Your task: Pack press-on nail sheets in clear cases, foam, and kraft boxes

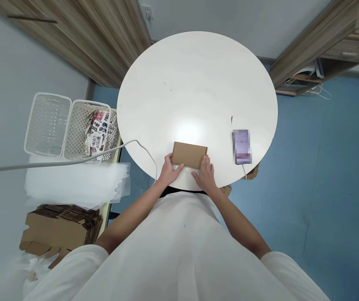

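Observation:
A small, flat, closed cardboard box (189, 155) lies on the white round table (198, 75), near its front edge, tilted slightly. My left hand (168, 171) grips its left end, fingers round the side and thumb at the near edge. At the right end, the fingers of my right hand (206, 174) press against the near corner, while that thumb is stretched out just off the box. Between them, both hands hold the box. What is inside it is hidden.
A phone-like device (242, 146), its screen blurred, lies at the right with a cable. White baskets (68, 125), one holding printed sheets, stand left above white sheets (75, 179) and stacked flat cardboard (57, 230). A grey cable (104, 152) crosses to the table. Wooden cabinets (104, 37) stand behind.

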A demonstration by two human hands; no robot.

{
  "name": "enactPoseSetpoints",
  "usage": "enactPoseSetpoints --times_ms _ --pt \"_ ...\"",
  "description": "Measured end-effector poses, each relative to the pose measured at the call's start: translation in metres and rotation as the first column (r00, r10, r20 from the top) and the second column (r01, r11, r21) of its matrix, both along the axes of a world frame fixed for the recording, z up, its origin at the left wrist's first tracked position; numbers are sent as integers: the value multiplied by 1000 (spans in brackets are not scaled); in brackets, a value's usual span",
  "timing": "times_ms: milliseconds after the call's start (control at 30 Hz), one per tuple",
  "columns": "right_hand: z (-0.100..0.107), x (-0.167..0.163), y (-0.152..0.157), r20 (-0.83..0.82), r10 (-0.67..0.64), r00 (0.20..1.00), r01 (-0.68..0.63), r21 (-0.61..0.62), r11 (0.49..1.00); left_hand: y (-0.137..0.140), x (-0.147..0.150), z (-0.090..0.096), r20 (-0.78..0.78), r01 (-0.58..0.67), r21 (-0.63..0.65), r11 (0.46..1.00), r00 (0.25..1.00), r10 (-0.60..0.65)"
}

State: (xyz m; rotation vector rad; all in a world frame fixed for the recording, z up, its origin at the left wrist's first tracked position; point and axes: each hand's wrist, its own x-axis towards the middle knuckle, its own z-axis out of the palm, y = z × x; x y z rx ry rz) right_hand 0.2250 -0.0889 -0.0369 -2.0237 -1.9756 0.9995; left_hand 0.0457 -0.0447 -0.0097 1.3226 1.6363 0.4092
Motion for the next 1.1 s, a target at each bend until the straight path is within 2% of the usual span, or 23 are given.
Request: enactPoseSetpoints --times_ms 133,233,367,433,567,733,900,1000,1100 --pt "6 3 1 -18 -94 995 95 61 994 0 -7 -5 -83 -42 -50 998 996 38" --pt "17 1 11 -68 -257 964 260 50 964 9 -15 -7 -128 24 -78 997 991 -34" --pt "22 -13 21 -111 -433 895 428 -66 901 21 -18 -11 -122 163 -18 987 979 -164" --pt "19 -22 19 -132 -498 857 493 -70 867 23 -17 -13 -95 213 34 976 973 -209" --pt "9 -33 2 -238 -611 755 620 -45 783 22 -17 -15 -72 279 129 952 960 -272" --pt "8 -30 -27 -310 -696 647 711 -82 698 12 -13 -11 -68 363 141 921 932 -357" --pt "22 -19 -57 -377 -774 509 829 -30 559 -2 4 -2 -23 455 180 872 888 -459" --pt "31 -6 -79 -414 -809 417 891 10 454 -11 23 8 22 519 187 834 847 -532" --pt "35 13 -104 -431 -842 325 941 55 335 -23 52 20 56 600 212 772 781 -622"
